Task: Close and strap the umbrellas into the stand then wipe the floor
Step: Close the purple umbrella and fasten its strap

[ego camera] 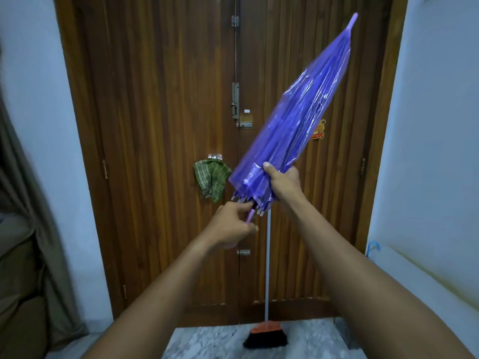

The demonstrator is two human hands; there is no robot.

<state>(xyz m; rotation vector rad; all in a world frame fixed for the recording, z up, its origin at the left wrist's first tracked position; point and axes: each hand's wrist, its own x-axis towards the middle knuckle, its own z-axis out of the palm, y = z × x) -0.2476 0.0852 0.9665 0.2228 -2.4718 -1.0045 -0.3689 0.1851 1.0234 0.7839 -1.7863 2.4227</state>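
A home's entrance hall, shown by a 2-leaf wooden door (168, 125) with sliding bolts (235, 101), a checked cloth (211, 181) hung on it, a broom (265, 332) leaning against it, a marble floor (207, 343), a curtain (31, 203) and pale painted walls (440, 125).

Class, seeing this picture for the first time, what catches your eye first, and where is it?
The folded purple umbrella stands out first, slanting up to the right across the wooden door, with the right hand gripping its canopy and the left hand at its shaft. Behind it a green checked cloth hangs on the door and a broom leans against it.
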